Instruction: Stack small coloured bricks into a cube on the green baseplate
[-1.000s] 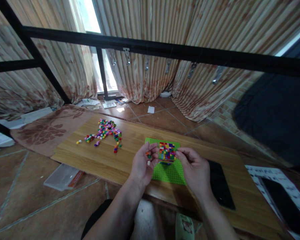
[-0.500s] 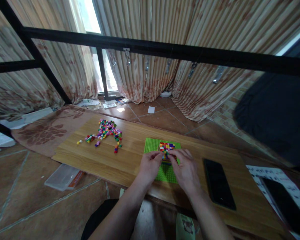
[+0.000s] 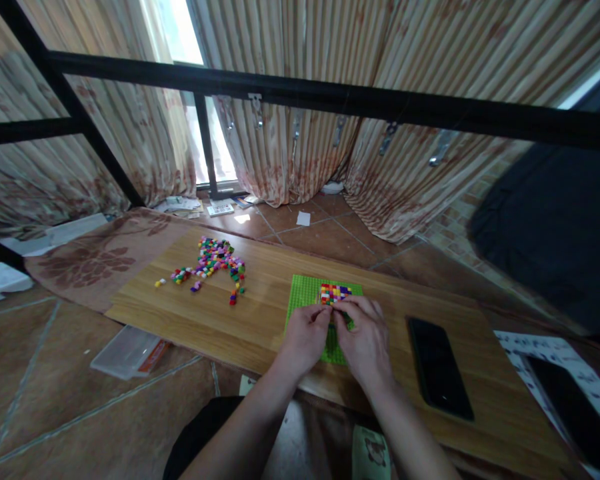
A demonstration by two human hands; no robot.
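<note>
A green studded baseplate [image 3: 300, 293] lies on the wooden table. On it stands a block built of small toy bricks [image 3: 336, 291], mixed in red, yellow, white and purple. My left hand [image 3: 307, 333] is at the block's near left edge, its thumb and fingers pinched together. From the right, my right hand [image 3: 365, 333] comes in with bent, closed fingers at the near side of the same block. The fingertips of both hands almost meet there. They cover the near part of the block, and whatever is between them is hidden.
Loose toy bricks [image 3: 213, 260] are spread in a pile on the table's [image 3: 260, 313] left part. A black phone [image 3: 440, 367] lies right of my hands. A clear plastic box [image 3: 125, 353] is on the floor at left. A black metal bar [image 3: 300, 87] crosses above the table.
My hands have shifted slightly and closed in on the block's near side, now covering more of it. The loose pile looks the same.
</note>
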